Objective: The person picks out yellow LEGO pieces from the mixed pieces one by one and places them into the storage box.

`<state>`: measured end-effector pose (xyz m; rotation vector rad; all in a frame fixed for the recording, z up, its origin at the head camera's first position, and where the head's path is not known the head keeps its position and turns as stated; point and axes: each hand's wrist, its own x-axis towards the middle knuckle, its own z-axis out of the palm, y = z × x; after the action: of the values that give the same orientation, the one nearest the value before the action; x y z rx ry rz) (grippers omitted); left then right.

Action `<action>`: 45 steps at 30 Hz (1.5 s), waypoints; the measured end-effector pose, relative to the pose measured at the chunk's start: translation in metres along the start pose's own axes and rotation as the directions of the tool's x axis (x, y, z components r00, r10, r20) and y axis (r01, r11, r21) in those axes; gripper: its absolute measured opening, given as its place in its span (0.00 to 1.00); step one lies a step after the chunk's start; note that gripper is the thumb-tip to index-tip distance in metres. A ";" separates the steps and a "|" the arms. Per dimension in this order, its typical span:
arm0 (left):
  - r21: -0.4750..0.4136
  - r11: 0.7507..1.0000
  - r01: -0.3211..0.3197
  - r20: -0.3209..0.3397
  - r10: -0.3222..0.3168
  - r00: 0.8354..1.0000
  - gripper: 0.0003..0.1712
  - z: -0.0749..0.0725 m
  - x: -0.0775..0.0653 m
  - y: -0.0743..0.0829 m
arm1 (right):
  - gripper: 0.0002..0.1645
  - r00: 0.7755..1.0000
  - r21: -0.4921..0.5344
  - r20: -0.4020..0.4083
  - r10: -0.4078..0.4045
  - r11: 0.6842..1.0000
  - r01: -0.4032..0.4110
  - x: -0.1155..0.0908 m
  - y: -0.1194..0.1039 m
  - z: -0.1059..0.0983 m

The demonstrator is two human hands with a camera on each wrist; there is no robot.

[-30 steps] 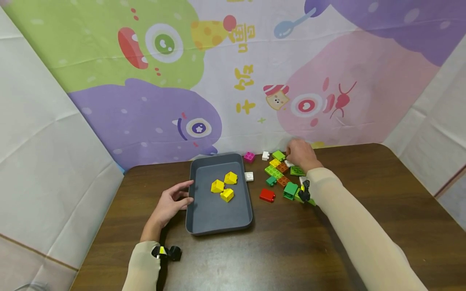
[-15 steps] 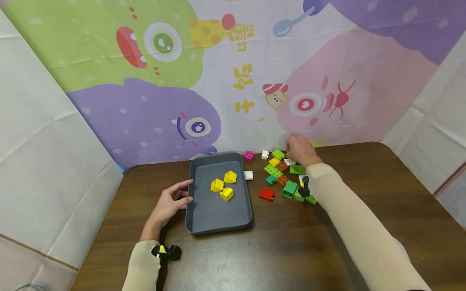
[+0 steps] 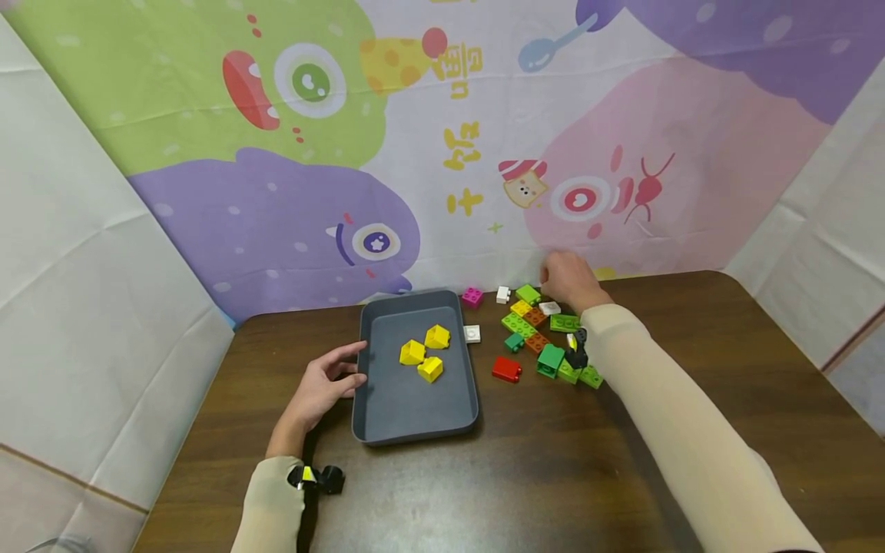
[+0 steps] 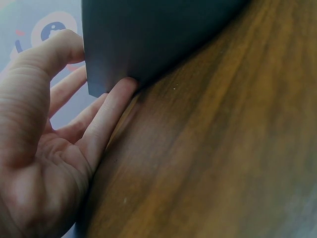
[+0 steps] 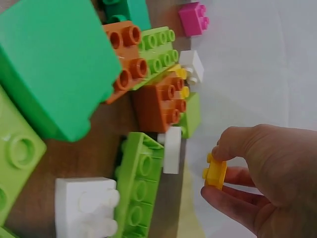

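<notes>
In the head view my left hand (image 3: pixel 316 392) touches the left wall of a dark grey tray (image 3: pixel 387 415), its fingertips and thumb against the rim. The left wrist view has these fingers against the tray's outer wall (image 4: pixel 143 34). Three yellow bricks (image 3: pixel 430 369) lie inside the tray. My right hand (image 3: pixel 572 278) is near the table's back edge, beyond a heap of toy bricks. Between thumb and fingers it pinches a small yellow toy brick (image 5: pixel 215 172), clear in the right wrist view but hidden in the head view.
Several bricks crowd the table right of the tray: a green one (image 3: pixel 550 360), a red one (image 3: pixel 507 369) and a lime one (image 3: pixel 518 325). A white brick (image 3: pixel 472 333) sits against the tray's right wall. Behind the table hangs a printed cloth (image 3: pixel 470 246).
My right hand has moved slightly back and away from the heap, uncovering more of the white and lime bricks. The left hand and the tray stay where they were.
</notes>
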<state>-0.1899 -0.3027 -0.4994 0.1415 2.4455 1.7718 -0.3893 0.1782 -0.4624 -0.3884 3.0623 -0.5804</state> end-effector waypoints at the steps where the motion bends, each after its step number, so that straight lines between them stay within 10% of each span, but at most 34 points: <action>1: 0.000 1.000 0.001 0.000 -0.001 1.000 0.37 0.000 0.000 0.000 | 0.07 1.000 0.003 -0.004 0.000 1.000 0.000 0.001 0.000 -0.001; 13: -0.006 1.000 -0.007 0.000 0.007 1.000 0.37 0.000 -0.001 0.000 | 0.06 0.999 -0.014 0.029 -0.016 1.000 0.016 -0.014 -0.020 -0.021; 22: 0.003 1.000 -0.001 0.000 0.001 1.000 0.37 0.000 -0.002 0.002 | 0.05 0.995 0.009 0.026 -0.099 0.995 0.099 0.010 0.001 0.004; 30: 0.003 1.000 0.002 0.001 -0.002 1.000 0.37 -0.001 -0.002 0.001 | 0.04 0.986 -0.034 0.084 -0.146 0.988 0.149 -0.028 -0.053 -0.028; 45: 0.004 1.000 0.000 0.001 0.000 1.000 0.37 0.000 -0.001 0.001 | 0.05 0.956 -0.096 0.114 -0.272 0.954 0.283 -0.032 -0.071 -0.029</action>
<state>-0.1890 -0.3029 -0.4981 0.1424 2.4488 1.7661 -0.3429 0.1324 -0.4114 -0.8346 2.9713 -0.3792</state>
